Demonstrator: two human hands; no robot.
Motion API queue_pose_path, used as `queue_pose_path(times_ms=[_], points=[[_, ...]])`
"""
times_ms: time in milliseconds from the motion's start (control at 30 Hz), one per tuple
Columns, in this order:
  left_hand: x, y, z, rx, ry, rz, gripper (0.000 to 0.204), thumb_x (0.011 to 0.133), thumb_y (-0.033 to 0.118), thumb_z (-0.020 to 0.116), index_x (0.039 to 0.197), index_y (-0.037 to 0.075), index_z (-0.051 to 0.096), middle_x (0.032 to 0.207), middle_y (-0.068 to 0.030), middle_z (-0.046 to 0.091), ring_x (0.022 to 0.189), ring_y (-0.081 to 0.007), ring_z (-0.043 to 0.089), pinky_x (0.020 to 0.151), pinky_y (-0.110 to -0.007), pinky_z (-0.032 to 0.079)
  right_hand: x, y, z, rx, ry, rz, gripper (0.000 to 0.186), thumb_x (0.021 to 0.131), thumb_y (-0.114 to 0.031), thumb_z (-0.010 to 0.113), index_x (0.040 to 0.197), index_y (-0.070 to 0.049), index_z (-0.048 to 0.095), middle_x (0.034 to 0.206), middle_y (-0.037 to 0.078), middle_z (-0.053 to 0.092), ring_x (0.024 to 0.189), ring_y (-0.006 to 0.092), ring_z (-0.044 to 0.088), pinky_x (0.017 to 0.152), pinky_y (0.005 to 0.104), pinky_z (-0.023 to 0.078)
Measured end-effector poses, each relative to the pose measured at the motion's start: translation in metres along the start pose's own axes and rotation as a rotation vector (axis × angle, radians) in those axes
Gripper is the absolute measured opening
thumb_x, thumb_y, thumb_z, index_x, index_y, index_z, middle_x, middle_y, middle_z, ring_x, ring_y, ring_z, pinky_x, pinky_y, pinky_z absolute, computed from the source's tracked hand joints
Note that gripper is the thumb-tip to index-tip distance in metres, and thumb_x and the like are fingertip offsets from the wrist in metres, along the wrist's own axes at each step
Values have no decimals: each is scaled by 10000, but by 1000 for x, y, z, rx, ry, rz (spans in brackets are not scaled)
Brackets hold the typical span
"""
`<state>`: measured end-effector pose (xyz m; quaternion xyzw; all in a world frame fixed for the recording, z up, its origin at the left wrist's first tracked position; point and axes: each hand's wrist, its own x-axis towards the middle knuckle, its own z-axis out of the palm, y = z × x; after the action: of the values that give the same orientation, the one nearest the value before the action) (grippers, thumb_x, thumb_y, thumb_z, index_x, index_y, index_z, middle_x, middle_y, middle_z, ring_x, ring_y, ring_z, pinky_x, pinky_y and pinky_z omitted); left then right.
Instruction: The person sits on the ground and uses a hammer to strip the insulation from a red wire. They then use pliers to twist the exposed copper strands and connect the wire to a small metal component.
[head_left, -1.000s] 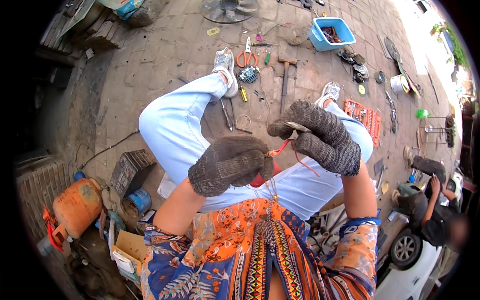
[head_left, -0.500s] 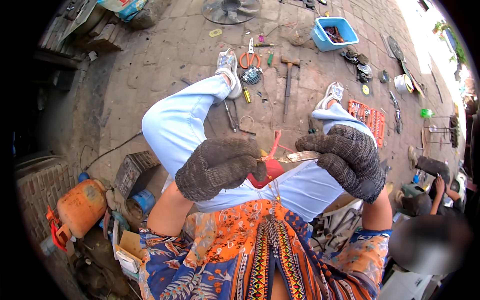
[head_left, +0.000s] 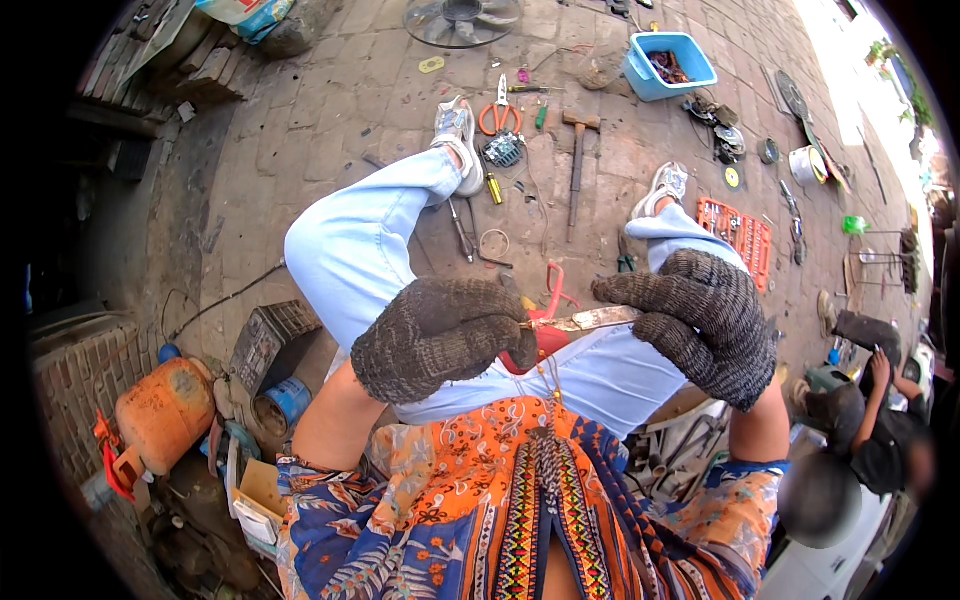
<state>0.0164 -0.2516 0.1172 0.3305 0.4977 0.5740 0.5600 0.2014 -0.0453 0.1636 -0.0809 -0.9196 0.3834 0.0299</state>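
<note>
Both my hands wear dark grey knitted gloves and meet above my lap. My left hand [head_left: 440, 332] is closed, pinching what looks like a thin copper-coloured wire [head_left: 528, 323]; most of it is hidden in the glove. Between thumb and fingers, my right hand [head_left: 695, 322] grips a worn, flat knife-like metal strip [head_left: 600, 318]. Its narrow end points left and reaches the wire; I cannot tell whether they touch. Just beyond, a red cable-like piece [head_left: 555, 280] sticks up. Below it a red rounded object [head_left: 545, 345] shows in part between my thighs.
On the brick floor ahead lie orange-handled pliers [head_left: 500, 118], a hammer [head_left: 577, 165], screwdrivers and an orange socket set [head_left: 735, 238]. A blue basin [head_left: 670, 90] stands farther off. An orange gas cylinder [head_left: 165, 415] is at my left; another person [head_left: 880, 420] sits at the right.
The metal strip has turned slightly, and its narrow end has come closer to my left fingers. My right hand has shifted a little. The person at the right has moved.
</note>
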Motion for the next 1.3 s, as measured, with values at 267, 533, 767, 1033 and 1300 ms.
queue_pose_path(times_ms=[267, 533, 767, 1033, 1300], points=[[-1, -4, -2, 4, -9, -18, 190, 887, 109, 603, 958, -64, 634, 757, -80, 662, 487, -40, 428, 412, -207, 311, -3, -2, -1, -15, -18, 17, 330, 790, -177, 666, 1114, -120, 698, 720, 88, 542, 704, 274, 552, 700, 388, 438], [-1, -1, -1, -39, 7, -46, 197, 889, 103, 600, 992, -64, 626, 769, -85, 664, 481, -39, 421, 409, -209, 307, -4, -2, 1, -18, 7, 1, 335, 772, -178, 688, 1101, -116, 703, 708, 96, 523, 701, 279, 547, 684, 395, 434], [0, 1, 0, -17, 2, -78, 187, 896, 123, 596, 914, -57, 645, 742, -66, 646, 483, -37, 420, 410, -213, 300, -3, -1, 1, -20, 7, -9, 328, 773, -179, 682, 1093, -114, 705, 706, 95, 525, 696, 282, 550, 674, 396, 432], [0, -2, -2, 124, 16, -94, 170, 888, 112, 589, 885, -49, 647, 728, -58, 637, 489, -54, 441, 421, -226, 321, -5, -4, 1, -292, 34, -54, 361, 731, -222, 729, 1086, -162, 704, 705, 67, 535, 675, 248, 555, 648, 384, 434], [-2, 1, -2, 420, 136, 180, 196, 852, 69, 603, 983, -73, 639, 788, -110, 682, 626, -150, 617, 574, -274, 483, -13, -14, 28, -485, 224, -76, 402, 678, -175, 773, 1074, -160, 703, 699, 35, 552, 638, 215, 578, 579, 358, 458]])
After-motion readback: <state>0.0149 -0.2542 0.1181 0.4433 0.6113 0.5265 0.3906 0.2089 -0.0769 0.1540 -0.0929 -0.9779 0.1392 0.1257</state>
